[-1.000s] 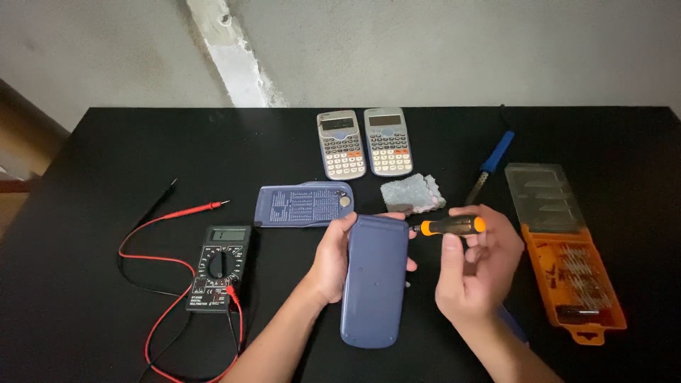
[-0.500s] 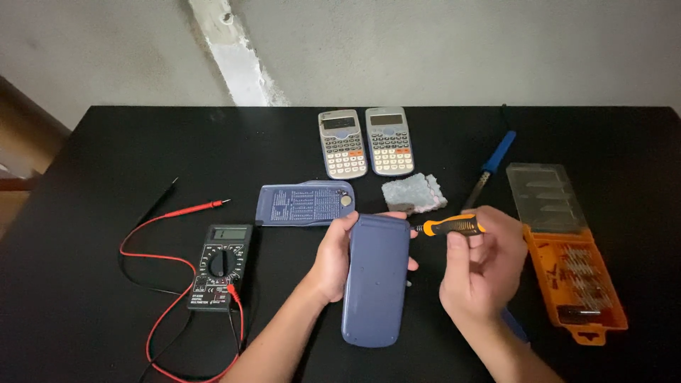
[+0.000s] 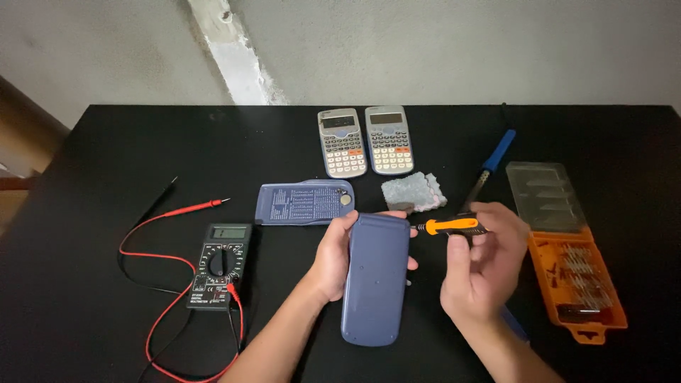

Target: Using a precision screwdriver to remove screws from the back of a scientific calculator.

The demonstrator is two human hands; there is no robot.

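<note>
Flanking the left hand point(image 3: 332, 257) gripping a blue case point(image 3: 376, 276) and right fingers point(image 3: 489, 237) pinching a screwdriver point(image 3: 448, 227): multimeter point(image 3: 218, 265), orange bit box point(image 3: 576, 284).

Calculator back point(image 3: 374, 276): matt blue plastic. Screwdriver handle point(image 3: 454, 226): orange plastic (black grip bands). Table point(image 3: 106, 142): matt black. Bit case point(image 3: 567, 255): clear lid, orange plastic.

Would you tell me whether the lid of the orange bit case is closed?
No, the orange bit case lies open on the table, its clear lid folded back away from the bits.
</note>
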